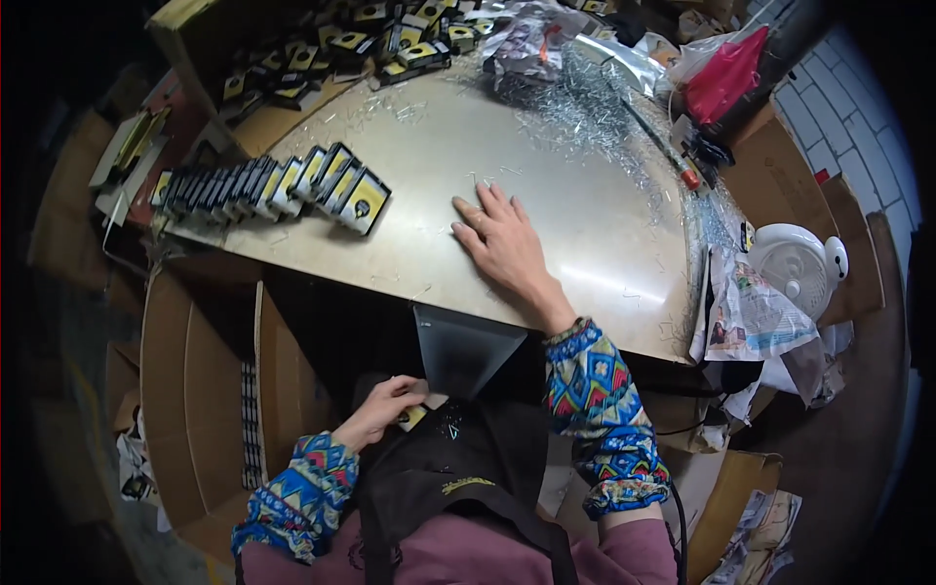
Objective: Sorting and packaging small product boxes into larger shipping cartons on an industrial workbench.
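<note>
My right hand [505, 246] lies palm down on the metal tabletop [409, 146], its fingers stretched out and apart. A few thin silver pins lie just beyond its fingertips. My left hand [382, 408] is low over my lap, closed on a small yellow and white box [413, 417] that my fingers partly cover. Below the box, a few loose pins [452, 427] rest on my dark apron [487, 448]. Left of my right hand, a slanting row of small black and yellow boxes [283, 185] stands on the tabletop.
Many similar boxes [341, 44] are heaped at the far left. A mound of silver pins [585, 122] and a red-tipped rod [663, 151] lie at the far right. A white fan [792, 268] stands on the right. An open cardboard box [200, 390] sits below left.
</note>
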The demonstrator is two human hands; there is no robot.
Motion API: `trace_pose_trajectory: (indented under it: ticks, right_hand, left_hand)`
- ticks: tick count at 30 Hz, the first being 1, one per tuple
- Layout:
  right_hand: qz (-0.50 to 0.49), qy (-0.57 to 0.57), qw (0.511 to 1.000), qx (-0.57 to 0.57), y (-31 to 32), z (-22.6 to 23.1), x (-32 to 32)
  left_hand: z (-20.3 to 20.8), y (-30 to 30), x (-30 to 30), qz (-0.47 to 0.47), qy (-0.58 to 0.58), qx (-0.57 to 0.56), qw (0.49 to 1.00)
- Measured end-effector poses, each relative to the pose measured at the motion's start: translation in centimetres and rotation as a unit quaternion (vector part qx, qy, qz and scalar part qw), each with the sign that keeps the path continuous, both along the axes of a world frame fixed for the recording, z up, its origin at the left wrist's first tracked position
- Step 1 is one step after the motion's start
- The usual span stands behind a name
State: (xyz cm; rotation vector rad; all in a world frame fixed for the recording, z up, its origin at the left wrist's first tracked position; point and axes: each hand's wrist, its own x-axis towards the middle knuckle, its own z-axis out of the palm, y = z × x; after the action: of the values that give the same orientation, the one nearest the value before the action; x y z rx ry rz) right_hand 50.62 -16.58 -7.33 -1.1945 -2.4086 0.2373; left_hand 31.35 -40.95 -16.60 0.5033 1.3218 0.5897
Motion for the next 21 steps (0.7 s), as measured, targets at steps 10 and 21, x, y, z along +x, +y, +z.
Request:
trace_pose_trajectory:
  ticks: [10,21]
  right_hand:
    - [-0.048,0.014,0.999,0.011,-14.0,1.4,-1.7]
    - [-0.022,0.153,0.976,-0.151,-17.8,2.2,2.8]
  left_hand:
    - [1.0,-1.7,4.8,0.151,-0.143,0.018,0.978]
    - [1.4,-3.4,5.7,-0.015,0.091,0.166,0.982]
